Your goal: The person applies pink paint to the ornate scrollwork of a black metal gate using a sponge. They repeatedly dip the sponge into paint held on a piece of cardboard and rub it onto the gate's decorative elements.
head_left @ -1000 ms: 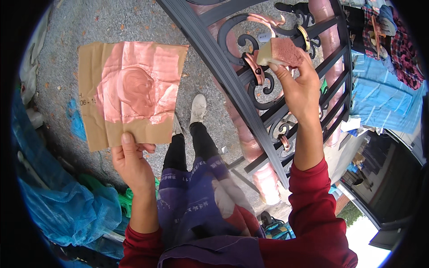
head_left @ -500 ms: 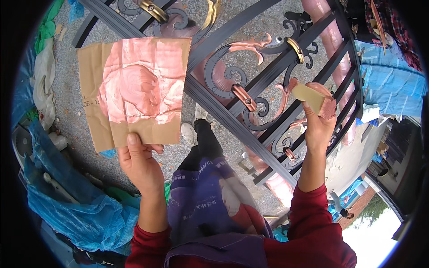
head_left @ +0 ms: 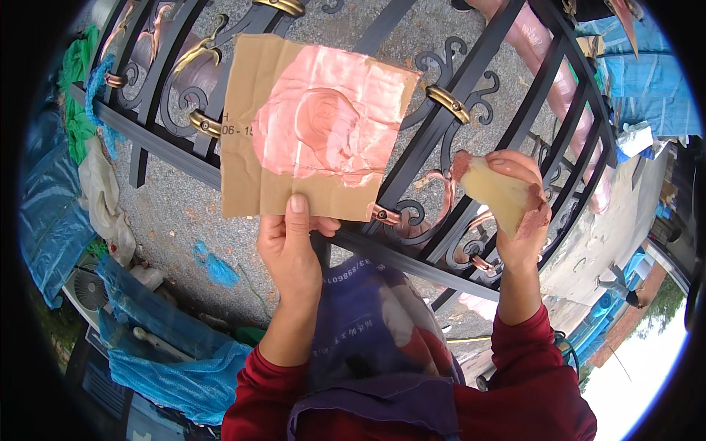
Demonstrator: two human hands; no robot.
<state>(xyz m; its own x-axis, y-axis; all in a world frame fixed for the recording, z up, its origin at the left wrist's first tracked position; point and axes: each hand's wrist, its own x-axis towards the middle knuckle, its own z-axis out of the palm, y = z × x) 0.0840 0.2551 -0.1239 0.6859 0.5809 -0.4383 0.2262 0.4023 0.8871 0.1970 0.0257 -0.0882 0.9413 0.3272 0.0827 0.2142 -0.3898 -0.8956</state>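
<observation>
At far left, green netting [head_left: 77,121] and crumpled blue sheeting [head_left: 173,375] lie at the edge of the gravel ground [head_left: 165,213], with a tangle of blue fibre [head_left: 215,264] nearer the middle.

Left of centre, the person's left hand [head_left: 293,253] has a closed grip on a square of brown cardboard [head_left: 246,176], thumb on the face towards us along its lower edge. That strip is unpainted, so the hold probably keeps the skin clear of the glossy pink paint [head_left: 342,140] pooled on the card. The card faces up, presumably so the paint stays put.

Behind it, a dark metal gate [head_left: 478,62] with curling scrollwork spans the view, dressed with gold collars [head_left: 447,104] and copper ones [head_left: 384,214].

Right of centre, the right hand [head_left: 522,250] has a grip closed around a pale yellow sponge [head_left: 496,192], its ends stained pink. It is seen over the gate's bars; whether it touches them cannot be told.

Further right, a pink-wrapped roll [head_left: 526,40] runs behind the bars, perhaps as padding, and more blue sheeting [head_left: 647,95] lies beyond.
</observation>
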